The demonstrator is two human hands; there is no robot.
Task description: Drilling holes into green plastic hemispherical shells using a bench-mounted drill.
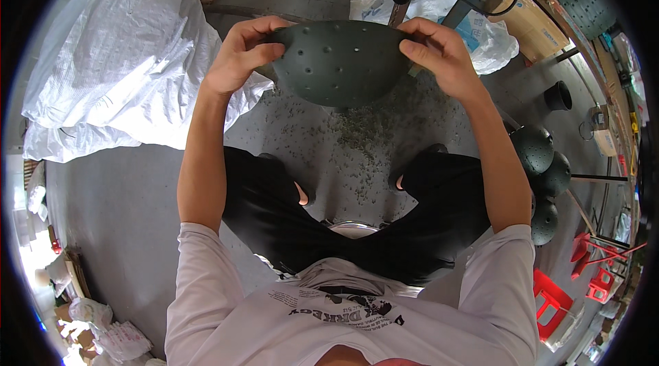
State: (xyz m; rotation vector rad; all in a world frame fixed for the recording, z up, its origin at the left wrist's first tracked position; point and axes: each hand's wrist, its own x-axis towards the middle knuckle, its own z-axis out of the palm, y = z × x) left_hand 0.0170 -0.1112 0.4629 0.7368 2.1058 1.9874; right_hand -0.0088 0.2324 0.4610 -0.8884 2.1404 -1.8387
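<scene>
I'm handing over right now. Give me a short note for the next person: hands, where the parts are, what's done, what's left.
Left hand and right hand grip opposite edges of a dark green domed shell with drilled holes, held up before the drill bit.
Done: several holes show in the shell; shavings litter the floor below.
Similar dark shells lie stacked at the right.
Left: I cannot tell how many holes remain, nor whether the stacked shells are finished.
</scene>
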